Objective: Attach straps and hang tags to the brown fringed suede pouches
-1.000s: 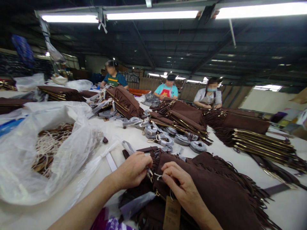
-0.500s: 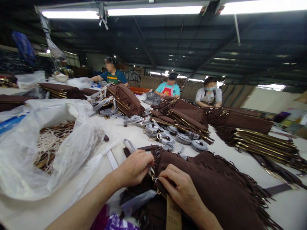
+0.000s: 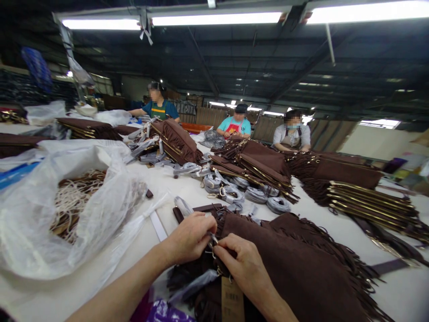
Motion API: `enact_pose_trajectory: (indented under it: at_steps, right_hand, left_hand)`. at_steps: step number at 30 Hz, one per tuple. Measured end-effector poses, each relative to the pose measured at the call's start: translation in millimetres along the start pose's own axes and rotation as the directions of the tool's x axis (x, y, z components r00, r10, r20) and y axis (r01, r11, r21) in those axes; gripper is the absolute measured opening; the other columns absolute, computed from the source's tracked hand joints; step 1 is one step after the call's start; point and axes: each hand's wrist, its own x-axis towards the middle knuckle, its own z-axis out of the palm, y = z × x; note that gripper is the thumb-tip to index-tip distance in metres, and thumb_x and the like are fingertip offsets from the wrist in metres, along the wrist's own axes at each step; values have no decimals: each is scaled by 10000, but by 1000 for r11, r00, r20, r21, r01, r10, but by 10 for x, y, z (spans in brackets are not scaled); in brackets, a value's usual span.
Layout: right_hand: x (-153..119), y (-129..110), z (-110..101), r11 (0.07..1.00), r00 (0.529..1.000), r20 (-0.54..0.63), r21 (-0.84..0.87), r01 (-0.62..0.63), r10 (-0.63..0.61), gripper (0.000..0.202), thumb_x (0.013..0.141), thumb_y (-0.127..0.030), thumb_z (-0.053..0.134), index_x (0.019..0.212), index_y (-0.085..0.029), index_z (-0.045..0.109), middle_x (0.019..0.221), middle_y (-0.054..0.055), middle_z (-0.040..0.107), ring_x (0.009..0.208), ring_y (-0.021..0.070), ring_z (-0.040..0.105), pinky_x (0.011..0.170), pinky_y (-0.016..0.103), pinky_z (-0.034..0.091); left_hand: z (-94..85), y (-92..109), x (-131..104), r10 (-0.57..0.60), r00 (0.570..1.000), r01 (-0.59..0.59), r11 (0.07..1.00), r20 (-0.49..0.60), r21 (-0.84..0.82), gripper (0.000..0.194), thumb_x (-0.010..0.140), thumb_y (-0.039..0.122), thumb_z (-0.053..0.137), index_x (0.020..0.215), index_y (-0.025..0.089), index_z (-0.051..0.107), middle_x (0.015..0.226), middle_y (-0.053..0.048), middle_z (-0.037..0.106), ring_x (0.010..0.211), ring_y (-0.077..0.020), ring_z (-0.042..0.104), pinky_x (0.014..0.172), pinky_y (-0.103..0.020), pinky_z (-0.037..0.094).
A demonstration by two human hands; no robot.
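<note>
My left hand (image 3: 191,237) is closed around a metal snap hook (image 3: 213,241) at the edge of a dark brown fringed bag (image 3: 295,264). Against it, the thumb and fingers of my right hand (image 3: 246,261) pinch by the hook, where a bit of white string (image 3: 209,251) shows; the fingertips partly hide the grip. Below hangs a tan cardboard hang tag (image 3: 232,300) with a barcode. A clear plastic-wrapped piece (image 3: 197,286) lies beside it over dark fringe.
To the left stands a translucent plastic bag (image 3: 20,223) with stringed tan tags (image 3: 77,197) inside. Wrapped strap coils (image 3: 254,194) and stacked brown bags (image 3: 264,158) lie ahead; more gold-zipped bags (image 3: 368,201) sit right. Three people work across the white table (image 3: 161,179).
My right hand has moved slightly left, closer to the hook and my left hand. The hang tag has swung left with it. My left hand stays nearly in place.
</note>
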Motion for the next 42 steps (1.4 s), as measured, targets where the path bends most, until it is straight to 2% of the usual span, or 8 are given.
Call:
enact_pose_trajectory:
  at_steps: [6,10,13,18,22,27,32,42]
  right_hand:
    - [46,-1,12,992,993,22,60,-114,113,278,843,-338,544,637,-195,662,630,9,633,619,196,584,571,279,383]
    - [48,1,-1,984,987,38,86,-156,153,280,830,-345,548,641,-185,679,629,12,643,620,199,585,569,277,379]
    - [44,11,7,983,987,36,96,-159,156,280,828,-352,554,644,-183,680,638,14,649,625,198,588,573,276,381]
    - [53,4,-6,980,986,50,109,-165,160,290,828,-370,559,638,-183,675,631,16,645,627,202,587,573,280,382]
    - [67,14,-73,957,988,102,252,-143,120,259,839,-383,580,725,-186,703,708,18,673,692,203,598,636,278,414]
    - [52,65,-106,851,971,149,468,-237,188,291,852,-462,563,881,-192,668,689,-17,617,471,119,443,442,231,302]
    - [63,-17,-27,936,999,32,349,-51,42,151,849,-293,574,842,-205,696,810,10,657,756,190,587,681,265,424]
    - [140,-53,35,915,999,54,403,-23,1,209,859,-301,561,686,-189,600,702,-15,573,684,166,526,642,250,393]
  left_hand:
    - [-260,56,-12,63,998,-63,998,0,-31,123,749,73,562,773,193,549,885,-26,621,884,-183,554,862,-319,423]
    - [-406,158,-54,28,979,-37,999,204,40,87,725,118,654,704,199,634,770,-1,638,786,-173,592,732,-270,447]
    - [-288,214,-70,-37,953,-19,983,299,182,58,739,184,675,692,192,642,733,-18,663,743,-201,619,659,-276,457]
    - [-45,236,-73,-106,962,24,951,252,309,161,835,176,530,702,174,621,754,-64,683,700,-211,616,612,-291,434]
    - [-108,158,-70,-89,989,74,989,120,129,166,792,130,525,633,175,550,668,-13,613,669,-163,562,606,-250,369]
    - [-253,81,-20,-283,958,268,938,-38,-221,165,714,102,507,561,160,481,556,46,446,566,-96,430,554,-212,285]
    - [-209,173,7,-348,936,281,826,-50,-489,183,758,221,520,590,153,544,566,35,482,591,-107,438,569,-213,320]
    - [-132,147,38,-418,906,289,729,-70,-621,190,754,285,575,631,144,605,599,24,537,615,-117,464,593,-218,359]
